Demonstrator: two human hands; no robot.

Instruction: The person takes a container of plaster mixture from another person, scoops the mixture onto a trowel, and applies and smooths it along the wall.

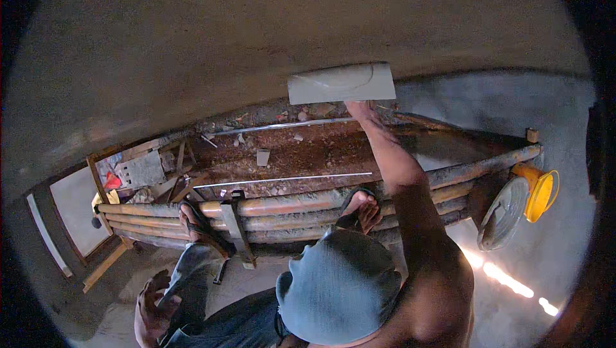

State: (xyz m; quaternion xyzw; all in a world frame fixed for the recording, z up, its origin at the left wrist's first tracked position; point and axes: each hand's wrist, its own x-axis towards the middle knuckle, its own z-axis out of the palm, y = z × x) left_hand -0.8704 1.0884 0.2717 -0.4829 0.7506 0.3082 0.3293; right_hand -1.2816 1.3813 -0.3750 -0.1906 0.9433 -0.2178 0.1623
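At the centre top, my right hand (pixel 360 110) is closed behind a wide rectangular plastering trowel (pixel 341 86). The trowel's pale blade lies along the lower part of the brown-grey wall (pixel 269 21); I cannot tell whether it touches the surface. My bare right arm reaches forward over the poles. Low on the left, my left hand (pixel 154 309) hangs near my denim-covered leg. Its fingers are loosely bent and apart, with nothing in them.
My sandalled feet stand on a platform of several round poles (pixel 289 204), crossed by a metal bracket (pixel 236 231). Below lies rubble-strewn reddish ground (pixel 289 149). A yellow bucket (pixel 542 197) and clear round basin (pixel 505 213) are at the right. Wooden pieces (pixel 106 263) stand left.
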